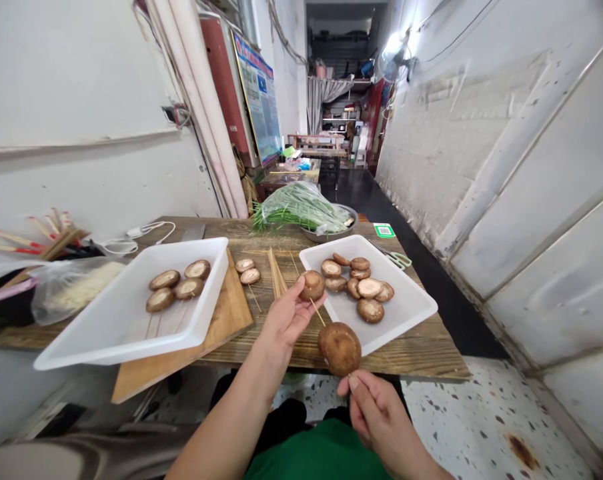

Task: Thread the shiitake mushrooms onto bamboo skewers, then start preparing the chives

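My left hand (291, 312) pinches a brown mushroom cap (312, 285) over the near-left edge of the right white tray (411, 313). A thin wooden skewer (317, 312) passes through that cap and on to a larger mushroom (339, 349) closer to me. Just below the larger cap, the fingers of my right hand (374, 407) are closed on the skewer's near end, mostly hidden. Several loose mushrooms (370, 310) lie in the right tray. In the left white tray (106, 333) rest skewered mushrooms (160, 299), undersides up. Between the trays is a bundle of bare skewers (276, 270).
Two mushrooms on a skewer (250, 275) lie beside the wooden board (211, 333) under the left tray. Behind are bagged green stalks (301, 207) in a metal bowl (339, 233). Green-handled scissors (399, 259) lie at right. A bag of pale food (81, 290) sits far left.
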The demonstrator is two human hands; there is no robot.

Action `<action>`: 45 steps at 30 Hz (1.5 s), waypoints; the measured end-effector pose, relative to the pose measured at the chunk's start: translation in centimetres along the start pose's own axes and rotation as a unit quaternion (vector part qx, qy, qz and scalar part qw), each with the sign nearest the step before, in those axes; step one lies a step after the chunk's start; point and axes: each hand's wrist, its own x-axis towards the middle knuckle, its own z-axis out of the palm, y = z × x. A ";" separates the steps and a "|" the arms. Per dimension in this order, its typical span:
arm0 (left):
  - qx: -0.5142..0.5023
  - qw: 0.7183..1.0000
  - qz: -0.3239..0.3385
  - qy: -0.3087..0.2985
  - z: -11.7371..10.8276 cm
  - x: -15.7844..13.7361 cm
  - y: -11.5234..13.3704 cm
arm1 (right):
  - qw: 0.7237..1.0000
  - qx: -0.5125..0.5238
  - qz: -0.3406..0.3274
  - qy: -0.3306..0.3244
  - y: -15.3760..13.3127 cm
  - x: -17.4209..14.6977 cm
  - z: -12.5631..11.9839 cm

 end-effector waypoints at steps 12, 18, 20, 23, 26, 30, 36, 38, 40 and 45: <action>0.019 1.000 0.007 -0.020 -0.4 -0.6 -0.9 | 1.000 -0.017 -0.011 0.014 0.3 0.3 0.4; 0.019 1.000 -0.002 -0.009 -0.9 -0.5 -1.2 | 1.000 -0.020 -0.011 0.011 0.7 0.5 0.6; 0.019 1.000 -0.002 -0.014 -1.1 -0.5 -1.2 | 1.000 -0.024 -0.016 0.013 0.7 0.6 0.7; 0.030 0.999 -0.003 -0.013 -1.1 -0.5 -1.2 | 0.999 -0.026 -0.021 0.012 0.7 0.7 0.7; 0.040 0.999 -0.018 -0.017 -1.2 -0.7 -1.4 | 0.999 -0.029 -0.025 0.013 0.7 0.9 0.8; 0.046 0.999 -0.020 -0.014 -1.5 -0.9 -1.7 | 0.999 -0.022 -0.025 0.018 1.1 1.3 1.1; 0.081 0.996 -0.033 -0.022 -1.6 -1.4 -2.5 | 0.997 -0.050 -0.056 0.019 1.2 2.4 1.3; 0.069 0.996 -0.030 -0.050 -1.5 -1.6 -2.2 | 0.993 -0.076 -0.086 0.014 0.9 2.5 1.1; 0.046 0.994 -0.043 -0.094 -1.4 -2.0 -1.7 | 0.988 -0.107 -0.112 0.013 0.7 2.6 0.8; 0.042 0.991 -0.029 -0.123 -1.0 -3.1 -0.9 | 0.980 -0.141 -0.138 0.014 0.4 2.5 0.4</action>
